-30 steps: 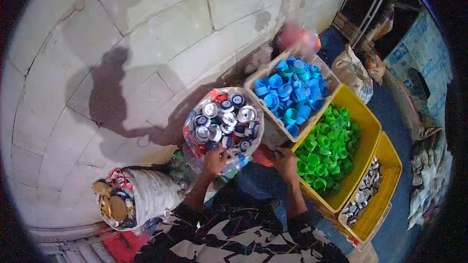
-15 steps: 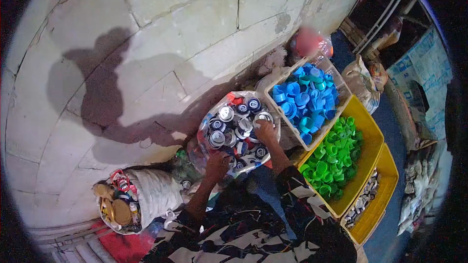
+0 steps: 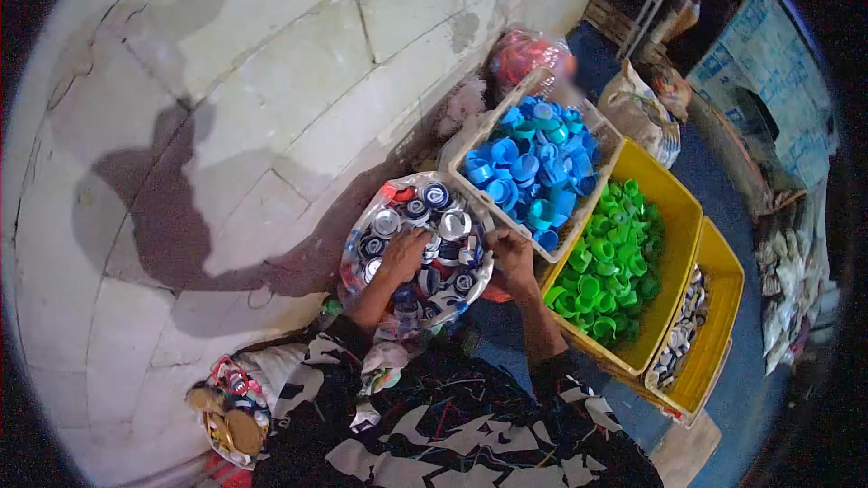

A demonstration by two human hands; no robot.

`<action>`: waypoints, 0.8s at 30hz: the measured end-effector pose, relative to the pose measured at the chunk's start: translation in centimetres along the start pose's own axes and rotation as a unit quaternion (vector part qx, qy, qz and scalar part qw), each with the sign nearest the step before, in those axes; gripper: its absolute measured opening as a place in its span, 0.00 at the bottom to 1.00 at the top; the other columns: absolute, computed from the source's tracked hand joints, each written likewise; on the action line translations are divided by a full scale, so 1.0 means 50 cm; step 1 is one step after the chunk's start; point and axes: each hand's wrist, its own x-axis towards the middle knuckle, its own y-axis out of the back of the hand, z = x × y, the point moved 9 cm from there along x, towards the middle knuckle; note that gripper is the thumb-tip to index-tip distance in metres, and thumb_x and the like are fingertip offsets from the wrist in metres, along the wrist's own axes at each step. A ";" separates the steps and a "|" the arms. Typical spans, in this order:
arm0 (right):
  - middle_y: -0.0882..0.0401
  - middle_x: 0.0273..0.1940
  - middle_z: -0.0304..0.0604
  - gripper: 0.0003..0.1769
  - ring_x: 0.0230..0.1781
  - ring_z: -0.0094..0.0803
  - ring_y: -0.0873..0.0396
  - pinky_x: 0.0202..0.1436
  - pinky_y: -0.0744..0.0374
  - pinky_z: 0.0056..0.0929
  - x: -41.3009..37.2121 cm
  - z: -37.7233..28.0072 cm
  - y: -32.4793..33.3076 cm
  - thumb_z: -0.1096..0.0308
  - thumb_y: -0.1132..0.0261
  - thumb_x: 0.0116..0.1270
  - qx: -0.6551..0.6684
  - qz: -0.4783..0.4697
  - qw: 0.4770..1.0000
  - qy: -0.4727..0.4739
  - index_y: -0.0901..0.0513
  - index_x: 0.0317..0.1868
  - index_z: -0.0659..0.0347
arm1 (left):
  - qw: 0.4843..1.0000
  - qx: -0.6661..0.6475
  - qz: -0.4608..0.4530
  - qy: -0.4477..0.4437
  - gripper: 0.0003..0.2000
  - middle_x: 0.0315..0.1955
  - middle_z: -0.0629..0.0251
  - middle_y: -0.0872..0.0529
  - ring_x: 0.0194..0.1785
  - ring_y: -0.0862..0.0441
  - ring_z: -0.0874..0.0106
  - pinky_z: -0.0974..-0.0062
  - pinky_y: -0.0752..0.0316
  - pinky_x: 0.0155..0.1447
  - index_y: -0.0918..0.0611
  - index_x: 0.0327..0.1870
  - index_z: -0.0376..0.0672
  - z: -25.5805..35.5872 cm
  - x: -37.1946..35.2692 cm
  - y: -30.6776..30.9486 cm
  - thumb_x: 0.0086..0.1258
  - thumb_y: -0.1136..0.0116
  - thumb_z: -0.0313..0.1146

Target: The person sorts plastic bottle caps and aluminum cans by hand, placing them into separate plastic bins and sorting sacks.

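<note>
My left hand (image 3: pixel 405 256) reaches over a plastic bag (image 3: pixel 347 273) filled with bottle caps (image 3: pixel 416 209), mostly white and dark blue with a few red ones. Its fingers are bent and close together among the caps; whatever they grip is hidden. At the bag's right rim, close to the corner of a pale crate, is my right hand (image 3: pixel 512 258). Those fingers are curled closed, and I cannot make out what is in them.
Blue caps (image 3: pixel 533 163) fill the pale crate (image 3: pixel 612 131). Beside it, a yellow crate (image 3: pixel 680 208) holds green caps (image 3: pixel 610 267), and a smaller yellow crate (image 3: pixel 726 262) holds greyish pieces. A sack (image 3: pixel 280 363) of mixed lids lies lower left, below the block wall (image 3: pixel 298 108).
The view has shifted, so the crates and bag appear further left. My right hand has left the caps for the bag's right rim. My left hand has moved further in over the caps.
</note>
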 end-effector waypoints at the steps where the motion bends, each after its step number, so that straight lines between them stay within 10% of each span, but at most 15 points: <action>1: 0.21 0.33 0.29 0.04 0.28 0.17 0.28 0.32 0.30 0.19 -0.014 0.005 0.009 0.76 0.37 0.65 0.002 -0.006 1.000 -0.013 0.17 0.40 0.60 | 0.999 0.019 -0.036 0.002 0.14 0.44 0.56 0.16 0.49 0.19 0.55 0.58 0.23 0.51 0.19 0.46 0.42 -0.014 0.011 -0.026 0.59 0.49 0.22; 6: 0.23 0.32 0.30 0.08 0.29 0.17 0.28 0.32 0.28 0.20 -0.050 0.027 0.032 0.76 0.42 0.69 -0.073 -0.003 0.997 -0.024 0.15 0.42 0.61 | 0.994 0.063 -0.094 -0.005 0.10 0.36 0.53 0.14 0.42 0.16 0.55 0.58 0.22 0.48 0.15 0.37 0.43 -0.082 0.009 -0.099 0.59 0.48 0.25; 15: 0.21 0.43 0.52 0.11 0.48 0.48 0.22 0.47 0.22 0.39 0.016 0.024 -0.031 0.74 0.34 0.55 -0.452 -0.018 0.890 0.067 0.14 0.41 0.58 | 0.955 -0.203 0.144 0.160 0.12 0.36 0.54 0.14 0.38 0.16 0.59 0.64 0.23 0.43 0.16 0.44 0.39 -0.109 -0.156 0.053 0.59 0.35 0.30; 17: 0.23 0.42 0.54 0.11 0.45 0.51 0.24 0.46 0.23 0.45 0.040 0.018 -0.081 0.69 0.33 0.55 -0.500 -0.029 0.849 0.170 0.14 0.40 0.58 | 0.901 -0.289 0.154 0.284 0.12 0.35 0.55 0.14 0.37 0.16 0.63 0.66 0.24 0.43 0.17 0.44 0.38 -0.100 -0.197 0.096 0.60 0.35 0.31; 20: 0.22 0.33 0.54 0.11 0.36 0.52 0.22 0.44 0.24 0.50 0.070 0.047 -0.143 0.61 0.31 0.56 -0.552 -0.021 0.774 0.308 0.13 0.32 0.60 | 0.902 -0.309 0.196 0.230 0.11 0.31 0.58 0.15 0.36 0.18 0.68 0.71 0.25 0.43 0.19 0.43 0.35 -0.108 -0.225 0.103 0.63 0.36 0.31; 24: 0.19 0.35 0.52 0.20 0.40 0.57 0.20 0.36 0.22 0.53 0.087 0.110 -0.236 0.48 0.37 0.61 -0.507 -0.177 0.840 0.082 0.14 0.35 0.57 | 0.823 -0.385 0.218 0.355 0.08 0.28 0.67 0.19 0.29 0.22 0.76 0.75 0.27 0.34 0.20 0.41 0.39 -0.050 -0.262 0.189 0.64 0.36 0.29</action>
